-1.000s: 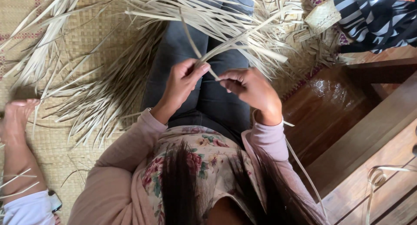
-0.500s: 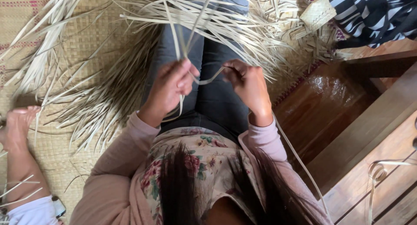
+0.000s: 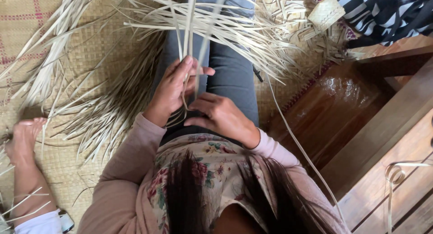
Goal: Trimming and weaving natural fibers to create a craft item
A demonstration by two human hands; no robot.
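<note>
Woven straw mat with faint red lines, serving as floor covering; seated person viewed from above, legs in grey trousers stretched forward. Item: pale dried leaf strips, several long ones rising upright from the lap toward the top edge. Left hand: fingers curled round these upright strips, thumb pressed against them, grasping. Right hand: just below and touching the left, fingers bent over the strips' lower ends at the lap; grip appears closed on them, though the strip ends are hidden. Loose strips fanned crosswise over the knees; a larger heap on the mat at the person's left. Small woven square piece near a black-and-white striped cloth, upper right. Dark wooden furniture at right. Another person's bare foot resting on the mat at far left.
</note>
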